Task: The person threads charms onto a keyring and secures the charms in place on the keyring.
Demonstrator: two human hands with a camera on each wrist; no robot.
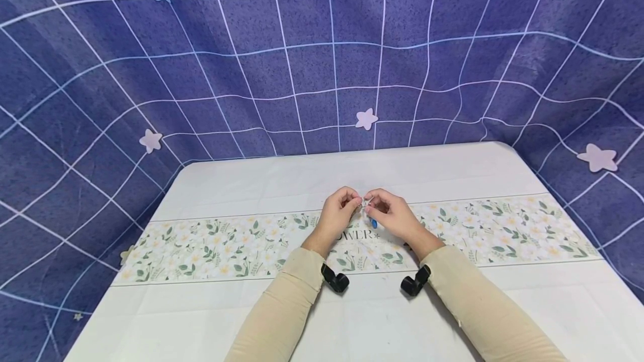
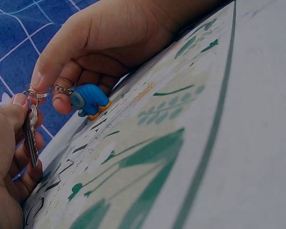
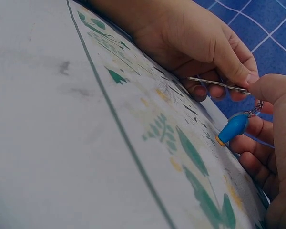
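Observation:
My left hand [image 1: 338, 214] and right hand [image 1: 394, 217] meet over the middle of the table, fingertips almost together. Between them is a metal split key ring [image 2: 38, 93]. The left thumb and fingers pinch a silver key [image 2: 31, 136] at its head, right by the ring; its toothed blade hangs down in the left wrist view. On the other side, my right thumb and fingertip grip the ring. A short chain [image 2: 62, 89] joins the ring to a blue elephant charm [image 2: 89, 97] with orange feet, which dangles below the right fingers, close over the cloth.
A white tablecloth [image 1: 201, 317] with a floral band [image 1: 211, 247] and printed lettering covers the table. Behind and at both sides hangs a blue curtain [image 1: 302, 71] with a white grid and stars. Each wrist wears a small black device [image 1: 334, 279].

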